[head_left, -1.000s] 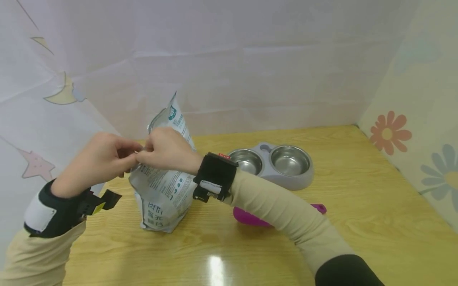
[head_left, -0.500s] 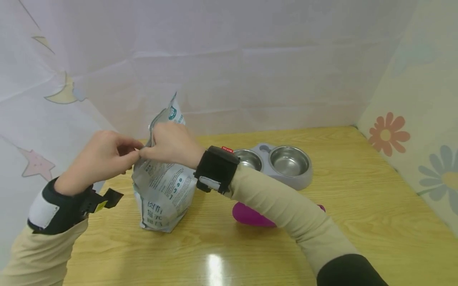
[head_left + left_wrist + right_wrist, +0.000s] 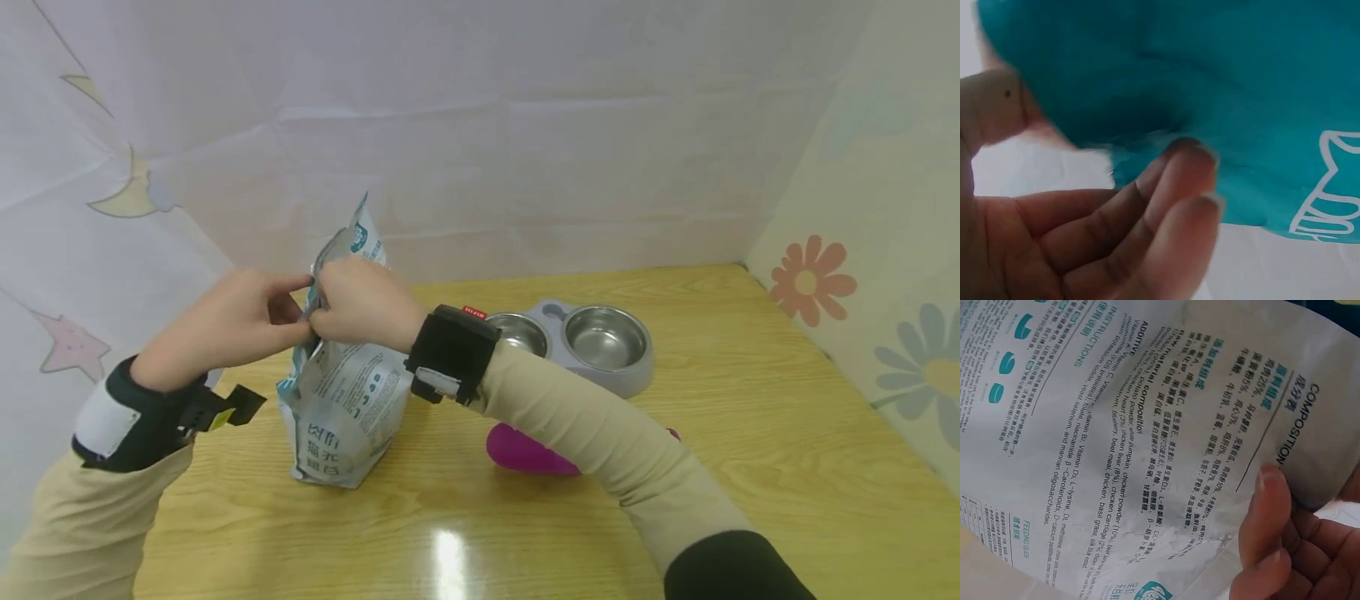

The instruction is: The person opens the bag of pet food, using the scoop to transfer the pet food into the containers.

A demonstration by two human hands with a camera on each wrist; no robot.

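While the silver-and-teal printed foil pet-food bag (image 3: 341, 392) stands upright on the yellow wooden table (image 3: 750, 433), the left hand (image 3: 225, 321) and right hand (image 3: 360, 304) both pinch its top edge, left hand on the outer side.

Head view: from above and behind both forearms, facing forward and down across the wooden table (image 3: 750, 467) toward the draped back wall (image 3: 525, 125), far enough to take in the whole tabletop. Left wrist view: pressed close against the teal face of the bag (image 3: 1222, 75), from behind the left hand (image 3: 1085, 231) (blurred at this range). Right wrist view: equally close, aimed past the right hand (image 3: 1285, 550) at the printed face. Shared by all three: the bag's upper part.
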